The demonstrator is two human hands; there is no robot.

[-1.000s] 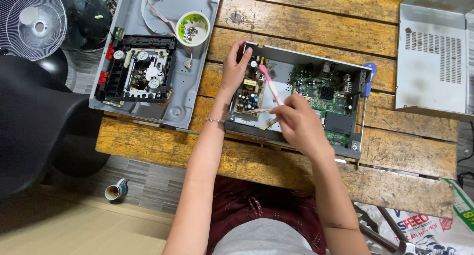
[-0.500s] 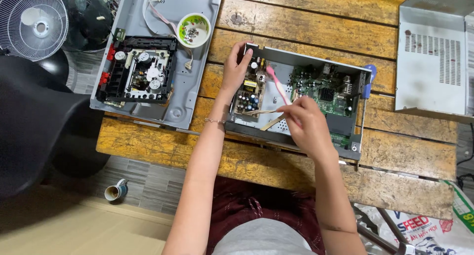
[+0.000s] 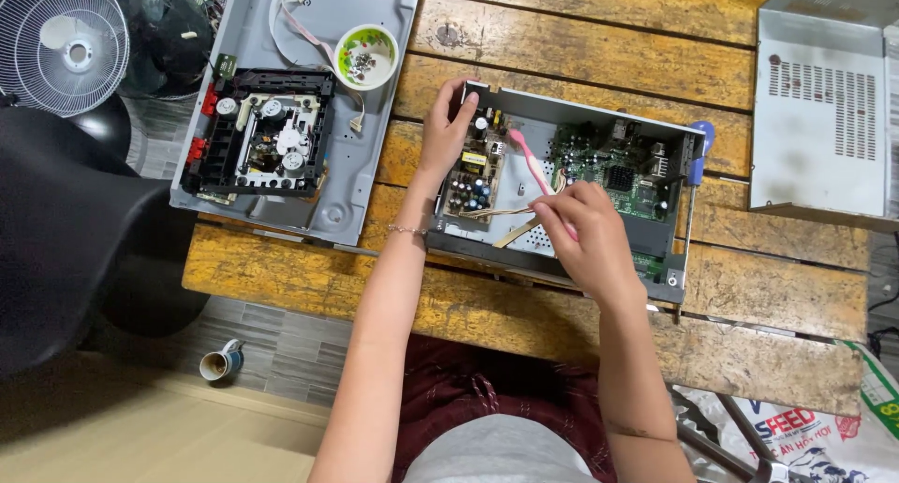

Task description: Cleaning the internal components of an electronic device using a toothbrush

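Right hand point(image 3: 585, 230) around pink toothbrush point(image 3: 530, 161)

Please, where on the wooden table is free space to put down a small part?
Bare planks lie between the open chassis and the grey metal cover, and on the near plank right of the right hand. The stretch from the left hand to the drive tray and bowl is crowded.

Bright, even overhead light, soft shadows, sharp focus, with mild wide-angle bending at the edges.
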